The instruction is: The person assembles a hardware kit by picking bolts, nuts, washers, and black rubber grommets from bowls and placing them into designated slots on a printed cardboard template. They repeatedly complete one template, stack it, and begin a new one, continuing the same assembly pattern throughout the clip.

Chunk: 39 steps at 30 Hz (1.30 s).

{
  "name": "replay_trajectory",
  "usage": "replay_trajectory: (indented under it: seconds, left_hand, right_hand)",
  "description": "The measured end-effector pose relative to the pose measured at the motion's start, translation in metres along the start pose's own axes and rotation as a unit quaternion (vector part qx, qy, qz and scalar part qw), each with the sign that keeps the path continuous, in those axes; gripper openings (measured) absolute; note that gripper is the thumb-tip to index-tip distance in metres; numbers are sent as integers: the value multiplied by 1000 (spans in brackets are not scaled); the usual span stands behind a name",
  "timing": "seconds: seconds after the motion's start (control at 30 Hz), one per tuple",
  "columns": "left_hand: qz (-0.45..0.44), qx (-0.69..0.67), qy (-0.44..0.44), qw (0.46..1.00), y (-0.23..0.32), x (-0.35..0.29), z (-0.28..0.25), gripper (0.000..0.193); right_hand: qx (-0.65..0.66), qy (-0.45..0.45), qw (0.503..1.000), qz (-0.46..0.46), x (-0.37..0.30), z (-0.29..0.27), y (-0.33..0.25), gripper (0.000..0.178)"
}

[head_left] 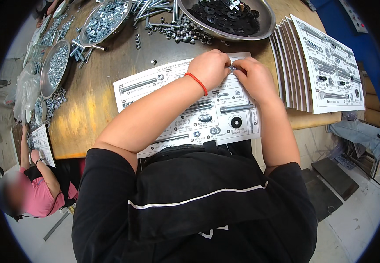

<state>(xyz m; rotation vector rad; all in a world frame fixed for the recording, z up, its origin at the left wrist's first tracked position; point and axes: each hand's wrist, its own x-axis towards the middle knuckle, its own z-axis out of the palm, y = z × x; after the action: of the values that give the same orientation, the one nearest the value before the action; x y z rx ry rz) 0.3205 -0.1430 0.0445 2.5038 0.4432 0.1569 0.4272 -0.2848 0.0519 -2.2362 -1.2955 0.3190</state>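
Observation:
A white hardware card (172, 72) lies on the table edge before me, showing bolts, nuts and washers in boxed sections. My left hand (209, 69), with a red cord at its wrist, rests over the card's upper right part. Beside it is my right hand (255, 79), and the fingertips of both nearly meet. Between them sits a small shiny metal piece (232, 69), too small and covered to name. Both hands are closed in a pinch on it. A black round washer (235, 122) shows on the card's lower right; I cannot tell whether it is printed.
A metal bowl (266, 27) of black washers stands ahead, with loose nuts (185, 33) and bolts (152, 8) beside it. Bowls of metal washers (106, 19) and small hardware (57, 65) are at left. Stacked cards (330, 65) stand at right. A co-worker in pink (41, 193) sits at left.

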Motion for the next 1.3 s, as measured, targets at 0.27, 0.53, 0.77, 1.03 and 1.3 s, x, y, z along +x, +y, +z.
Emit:
replay_trajectory:
  seconds: [0.27, 0.53, 0.77, 1.03, 1.3]
  left_hand:
    - [-15, -64, 124, 990, -28, -48, -56, 31]
    - [-337, -201, 274, 878, -145, -210, -110, 50]
    - [-303, -427, 257, 813, -95, -239, -84, 55]
    - [-254, -316, 226, 886, -129, -221, -103, 52]
    - [-202, 28, 97, 974, -134, -84, -122, 81]
  right_hand:
    - [40, 61, 996, 53, -22, -15, -10, 26]
    - [-8, 149, 981, 125, -84, 0, 9, 28]
    - [-15, 100, 983, 155, -86, 7, 5, 30]
    - [-13, 170, 983, 71, -68, 3, -39, 34]
    - [-150, -20, 985, 87, 70, 57, -94, 33]
